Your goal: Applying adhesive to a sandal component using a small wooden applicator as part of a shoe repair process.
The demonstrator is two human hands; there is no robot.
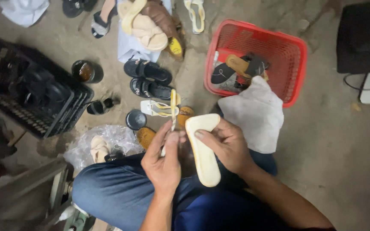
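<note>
- Right hand point(228, 145) grips a cream, flat foam sandal sole point(203, 149), tilted up for access.
- Left hand point(163, 160) pinches a thin pale brush stick point(172, 115) beside the sole's top edge.
- Red plastic basket point(296, 68) lies beyond the right hand.

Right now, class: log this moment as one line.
left hand: holds thin stick | right hand: holds cream insole | nearby: red basket, black sandals

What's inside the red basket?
Inside the red basket lie a tan-soled sandal with black straps and a dark sole. A white cloth drapes over its rim, hiding whatever lies beneath.
</note>
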